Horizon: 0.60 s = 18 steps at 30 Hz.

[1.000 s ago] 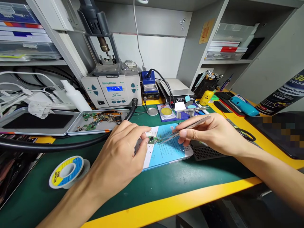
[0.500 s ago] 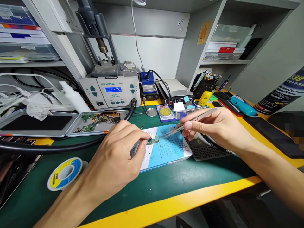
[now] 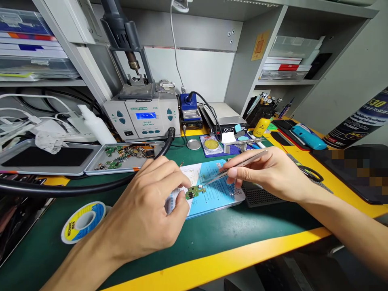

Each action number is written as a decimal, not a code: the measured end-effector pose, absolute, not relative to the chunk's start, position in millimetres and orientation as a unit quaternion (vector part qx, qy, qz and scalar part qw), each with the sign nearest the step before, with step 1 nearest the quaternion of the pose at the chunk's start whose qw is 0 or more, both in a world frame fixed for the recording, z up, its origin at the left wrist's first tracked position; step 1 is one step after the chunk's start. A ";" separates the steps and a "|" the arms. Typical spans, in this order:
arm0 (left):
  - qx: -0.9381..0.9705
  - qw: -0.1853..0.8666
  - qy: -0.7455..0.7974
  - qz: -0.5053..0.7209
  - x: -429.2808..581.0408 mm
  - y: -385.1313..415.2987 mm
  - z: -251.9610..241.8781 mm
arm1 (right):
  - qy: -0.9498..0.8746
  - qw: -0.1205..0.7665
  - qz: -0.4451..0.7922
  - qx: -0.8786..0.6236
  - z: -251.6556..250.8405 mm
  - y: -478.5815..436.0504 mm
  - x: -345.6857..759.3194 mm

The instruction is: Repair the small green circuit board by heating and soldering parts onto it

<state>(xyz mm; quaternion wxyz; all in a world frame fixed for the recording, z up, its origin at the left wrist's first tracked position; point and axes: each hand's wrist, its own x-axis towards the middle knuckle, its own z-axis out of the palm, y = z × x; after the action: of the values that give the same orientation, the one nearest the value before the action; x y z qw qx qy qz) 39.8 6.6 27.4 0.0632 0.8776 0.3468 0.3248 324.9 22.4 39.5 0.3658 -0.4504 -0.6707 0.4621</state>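
My left hand (image 3: 160, 198) pinches the left end of a small green circuit board (image 3: 195, 192) between thumb and forefinger. The board is over a blue and white box (image 3: 216, 198) that lies on the green mat; whether it touches the box I cannot tell. In my right hand (image 3: 263, 171) is a pair of metal tweezers (image 3: 242, 163), gripped between thumb and fingers. The tweezers slant down to the left, and their tips are at the upper right part of the board. Whether anything is between the tips is too small to tell.
Behind stand a hot air station (image 3: 144, 117) and a soldering iron station (image 3: 189, 111). An open tray (image 3: 91, 165) holds circuit boards, left of centre. A solder spool (image 3: 83, 222) lies front left. A thick black hose (image 3: 75, 189) crosses the mat.
The board has tilted so that more of its face shows. My right hand has moved slightly left and down, bringing the tweezer tips to the board. The view has shifted slightly.
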 end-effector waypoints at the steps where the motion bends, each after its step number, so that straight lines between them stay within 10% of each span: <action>1: 0.877 0.059 0.347 0.326 39.5 7.0 26.7 | -0.671 0.363 0.464 -0.451 39.3 23.2 324.7; 18: 0.877 0.036 0.354 0.324 41.6 10.2 24.5 | -0.678 0.382 0.440 -0.449 36.2 24.5 321.4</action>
<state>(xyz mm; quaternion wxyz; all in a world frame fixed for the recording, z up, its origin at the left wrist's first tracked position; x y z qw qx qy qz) 41.6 10.2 24.5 0.0356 0.8769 0.3536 0.3236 321.4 24.5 36.2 0.3815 -0.4492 -0.6776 0.4399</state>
